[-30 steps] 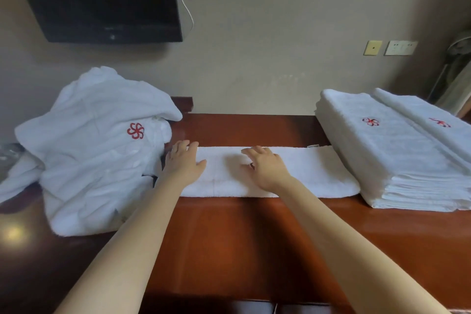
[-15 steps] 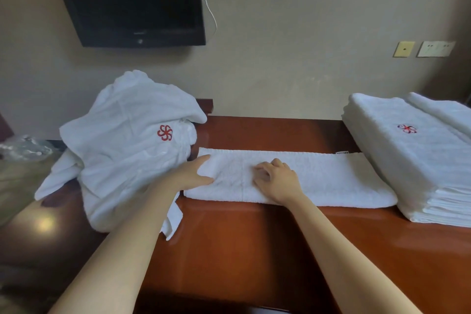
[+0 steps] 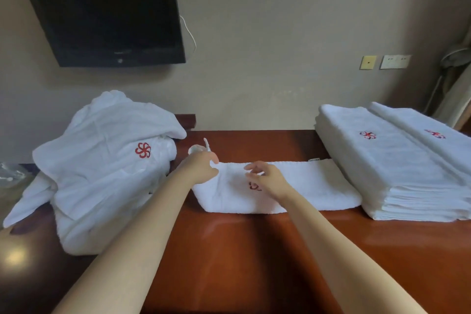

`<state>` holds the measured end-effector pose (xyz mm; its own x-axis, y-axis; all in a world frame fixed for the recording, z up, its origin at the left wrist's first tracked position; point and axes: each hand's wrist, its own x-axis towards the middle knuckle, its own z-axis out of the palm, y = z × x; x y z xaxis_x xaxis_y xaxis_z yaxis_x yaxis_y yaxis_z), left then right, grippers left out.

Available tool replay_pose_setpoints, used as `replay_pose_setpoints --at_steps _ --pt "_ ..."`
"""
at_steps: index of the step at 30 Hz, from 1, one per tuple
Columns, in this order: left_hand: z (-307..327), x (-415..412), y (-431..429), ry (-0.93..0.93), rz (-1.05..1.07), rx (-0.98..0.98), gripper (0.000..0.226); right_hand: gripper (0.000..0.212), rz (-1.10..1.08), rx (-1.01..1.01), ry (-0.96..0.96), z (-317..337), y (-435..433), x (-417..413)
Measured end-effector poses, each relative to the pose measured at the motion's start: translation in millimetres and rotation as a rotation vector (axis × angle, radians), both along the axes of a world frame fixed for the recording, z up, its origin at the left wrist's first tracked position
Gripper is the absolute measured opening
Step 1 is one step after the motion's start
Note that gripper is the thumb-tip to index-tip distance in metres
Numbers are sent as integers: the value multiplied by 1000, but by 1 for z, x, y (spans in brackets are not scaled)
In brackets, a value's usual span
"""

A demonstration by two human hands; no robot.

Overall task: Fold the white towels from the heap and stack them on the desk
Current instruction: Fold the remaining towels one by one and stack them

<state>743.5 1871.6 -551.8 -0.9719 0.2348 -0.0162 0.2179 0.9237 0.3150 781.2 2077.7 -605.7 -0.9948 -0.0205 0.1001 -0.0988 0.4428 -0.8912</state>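
Towel (image 3: 305, 186), folded into a long strip, lies flat at the centre of the desk (image 3: 229, 262). Right hand (image 3: 267, 178) is over the strip's middle, fingers apart and loosely curled, gripping nothing; a red emblem (image 3: 254, 187) shows partly beneath it. Left hand (image 3: 201, 168) is at the strip's 9 o'clock end; blur hides whether its fingers clamp anything. A small white object (image 3: 207, 145) shows just beyond it, unidentifiable. Heap (image 3: 102, 173) of white cloth sits at 9 o'clock of the towel, just beside it. Stack (image 3: 395, 168) of folded towels stands at 3 o'clock, just beside the strip's end. TV (image 3: 102, 7) hangs on the wall at 11 o'clock.
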Motion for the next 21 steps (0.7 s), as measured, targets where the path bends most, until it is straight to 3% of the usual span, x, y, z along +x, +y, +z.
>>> replay_pose_setpoints --at_steps 5,9,13,18,21 --pt "11 9 54 -51 -108 -228 35 20 -132 211 45 22 84 7" --pt "4 11 78 -89 -108 -313 51 38 -292 542 -68 18 153 12" --pt "-20 9 82 -178 -54 -426 69 44 -235 752 -184 -3 164 16" --pt "-31 7 69 -85 -14 -487 72 39 -202 780 -153 -10 153 19" --pt "-30 3 48 -83 -6 -503 70 34 -195 593 -99 -7 157 23"
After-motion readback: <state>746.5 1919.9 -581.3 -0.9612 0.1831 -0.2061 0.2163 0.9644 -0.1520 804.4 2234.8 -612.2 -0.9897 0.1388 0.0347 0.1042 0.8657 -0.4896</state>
